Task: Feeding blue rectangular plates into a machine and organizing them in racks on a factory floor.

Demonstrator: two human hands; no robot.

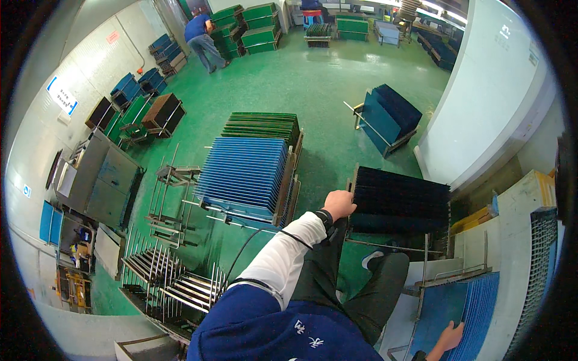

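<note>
My left hand [340,204], at the end of a white sleeve, is closed at the left side of a rack of dark panels [400,201]. Its fingertips are partly hidden, and it appears to grip the frame there. Down at the lower right, my right hand [448,338] has its fingers closed at the edge of a blue panel [439,310]. That panel stands in a metal rack [419,301] with several more blue panels [483,310] packed upright beside it.
Left of the dark rack stand a rack of blue panels [244,174] and one of green panels [262,125]. Bare metal racks [174,271] are at lower left. Another blue-panel rack [388,120] stands farther off. A person [200,37] bends beside stacked green racks [261,30].
</note>
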